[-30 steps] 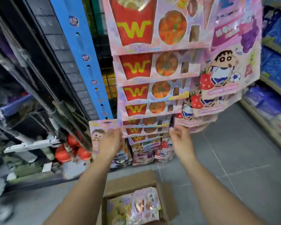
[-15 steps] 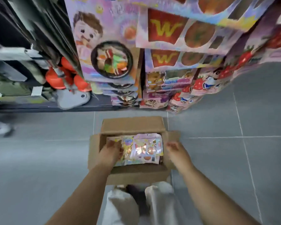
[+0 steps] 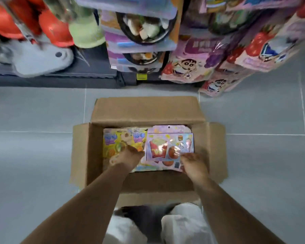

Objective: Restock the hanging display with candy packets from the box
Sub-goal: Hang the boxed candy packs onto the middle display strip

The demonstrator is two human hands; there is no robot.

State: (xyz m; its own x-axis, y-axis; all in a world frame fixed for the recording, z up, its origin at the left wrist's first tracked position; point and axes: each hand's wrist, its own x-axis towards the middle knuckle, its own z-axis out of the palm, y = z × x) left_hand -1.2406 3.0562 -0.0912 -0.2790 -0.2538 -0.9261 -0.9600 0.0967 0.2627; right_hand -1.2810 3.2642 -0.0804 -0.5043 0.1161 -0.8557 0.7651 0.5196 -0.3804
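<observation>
L hand (image 3: 128, 157): inside box (image 3: 144, 110), on yellow pkts (image 3: 116, 141), tips at left edge of fries pkt (image 3: 169, 143); too blurred for me to tell if fingers are apart or pinching.
R hand (image 3: 195, 164): at fries pkt's near-right corner; grip equally unclear.
Box: open on floor, flaps out.
Fries pkt: flat atop stack, not lifted.
Hanging display (image 3: 187, 57): beyond box, many pkts hung.
Progress: I judge pick-up stage; stock in box remains to hang.
</observation>
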